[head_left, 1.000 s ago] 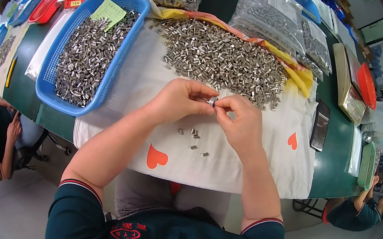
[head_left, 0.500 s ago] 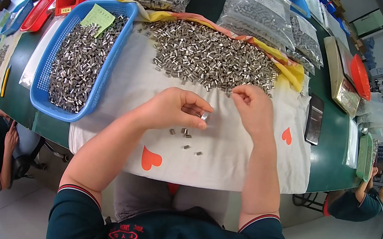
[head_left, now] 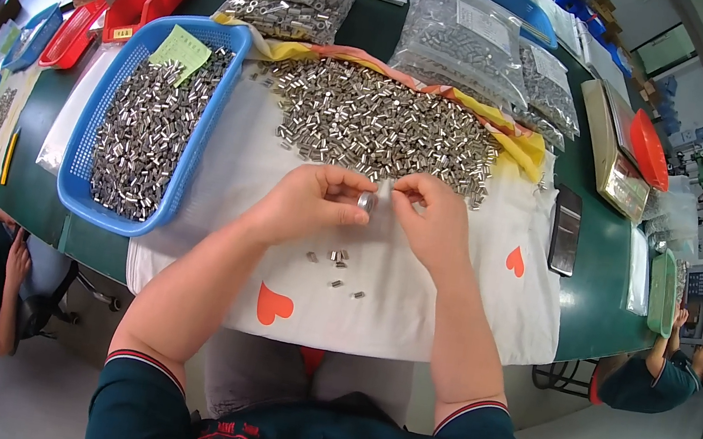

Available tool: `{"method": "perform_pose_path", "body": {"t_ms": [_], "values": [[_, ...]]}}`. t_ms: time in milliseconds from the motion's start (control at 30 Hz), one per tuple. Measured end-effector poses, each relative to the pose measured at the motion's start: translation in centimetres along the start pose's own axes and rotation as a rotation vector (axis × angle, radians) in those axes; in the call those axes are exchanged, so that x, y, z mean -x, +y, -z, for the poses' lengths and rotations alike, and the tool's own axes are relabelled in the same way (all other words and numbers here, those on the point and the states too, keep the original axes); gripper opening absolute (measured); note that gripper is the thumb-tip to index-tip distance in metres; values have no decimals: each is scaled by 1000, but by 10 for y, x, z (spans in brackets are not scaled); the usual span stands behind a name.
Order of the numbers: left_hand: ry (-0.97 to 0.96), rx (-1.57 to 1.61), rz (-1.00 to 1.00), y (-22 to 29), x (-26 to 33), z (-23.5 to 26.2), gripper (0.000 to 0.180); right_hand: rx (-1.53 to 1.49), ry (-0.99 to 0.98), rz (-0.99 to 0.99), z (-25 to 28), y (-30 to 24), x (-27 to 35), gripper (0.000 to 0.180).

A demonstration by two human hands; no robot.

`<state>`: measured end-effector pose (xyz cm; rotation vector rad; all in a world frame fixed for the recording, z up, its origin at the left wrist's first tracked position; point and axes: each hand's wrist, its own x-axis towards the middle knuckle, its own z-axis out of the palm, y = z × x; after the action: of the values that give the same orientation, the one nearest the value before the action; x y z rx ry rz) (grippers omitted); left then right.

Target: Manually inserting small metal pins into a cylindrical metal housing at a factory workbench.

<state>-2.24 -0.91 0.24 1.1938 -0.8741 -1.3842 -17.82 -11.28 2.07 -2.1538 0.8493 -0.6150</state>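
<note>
One silver ring-shaped piece (head_left: pixel 366 202) was clamped in the left hand (head_left: pixel 306 201), just left of the right hand (head_left: pixel 434 221), whose grip was unclear.

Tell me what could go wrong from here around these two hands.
The round metal part sits at the fingertips of the left hand, so it could slip onto the cloth.
The right hand is close to the pile of small metal pieces and might scatter some.
The few loose pieces nearer the person could roll if brushed.
</note>
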Motion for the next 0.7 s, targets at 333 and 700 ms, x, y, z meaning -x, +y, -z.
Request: {"method": "perform_pose_path", "body": {"t_ms": [333,700], "values": [[8,75,-28,5,-2,0,34,-329,-153,-9,3,-13,6,8],[86,-39,-41,-1,-3,0,33,-122,-46,175,-2,-15,9,8]]}}
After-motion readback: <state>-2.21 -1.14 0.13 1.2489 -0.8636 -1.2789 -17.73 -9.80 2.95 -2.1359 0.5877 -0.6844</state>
